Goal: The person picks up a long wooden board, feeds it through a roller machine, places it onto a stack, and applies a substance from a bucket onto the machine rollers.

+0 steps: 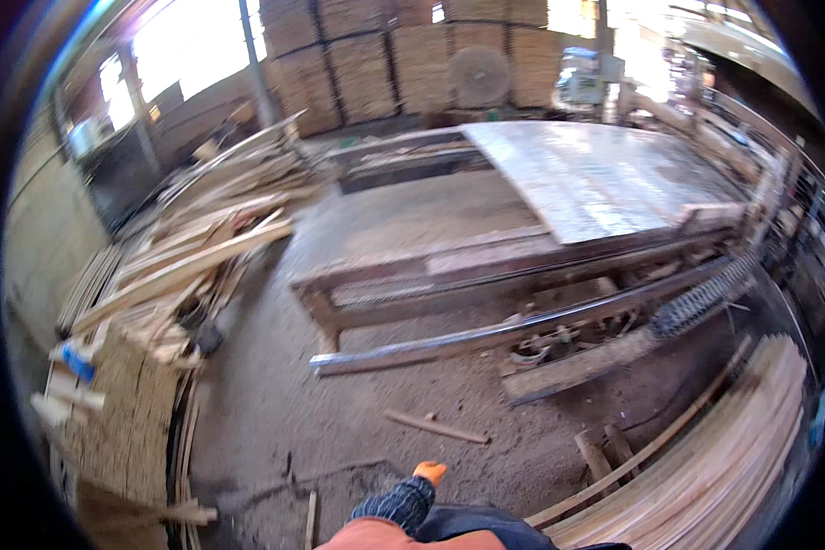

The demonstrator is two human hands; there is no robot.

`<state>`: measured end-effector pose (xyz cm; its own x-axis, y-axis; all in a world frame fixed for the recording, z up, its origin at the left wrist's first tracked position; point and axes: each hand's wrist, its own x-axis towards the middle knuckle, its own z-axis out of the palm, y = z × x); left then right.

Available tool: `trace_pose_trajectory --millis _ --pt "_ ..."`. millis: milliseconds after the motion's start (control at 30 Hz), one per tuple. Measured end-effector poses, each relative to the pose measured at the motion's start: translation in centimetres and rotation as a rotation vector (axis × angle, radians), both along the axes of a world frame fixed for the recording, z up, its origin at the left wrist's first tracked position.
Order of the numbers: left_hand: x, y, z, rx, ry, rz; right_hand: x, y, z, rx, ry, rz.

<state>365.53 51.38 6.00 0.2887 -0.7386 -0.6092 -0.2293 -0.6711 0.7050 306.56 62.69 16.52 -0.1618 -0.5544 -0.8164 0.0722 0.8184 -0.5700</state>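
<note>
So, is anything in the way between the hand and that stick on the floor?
Nothing that I can see: only dusty floor shows between the hand and the stick. A small chip lies on the stick's far side.

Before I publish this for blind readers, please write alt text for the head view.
One orange-looking hand shows above a dusty floor in a blurred fisheye view. Ahead stands a long frame partly covered by a pale sheet; boards lie piled left, wooden strips right.

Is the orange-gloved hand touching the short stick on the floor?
Apart: the head view shows dusty floor between the gloved hand and the stick.
</note>
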Motion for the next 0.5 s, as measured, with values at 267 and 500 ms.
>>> trace_pose_trajectory --millis 267,500 --pt "1.6 6.5 4.6 0.103 -0.037 0.218 0.2 -6.4 0.5 0.022 -0.027 0.089" --pt "1.8 12.2 2.0 0.257 0.093 0.401 -0.6 -6.6 -0.2 0.048 -0.048 0.099"
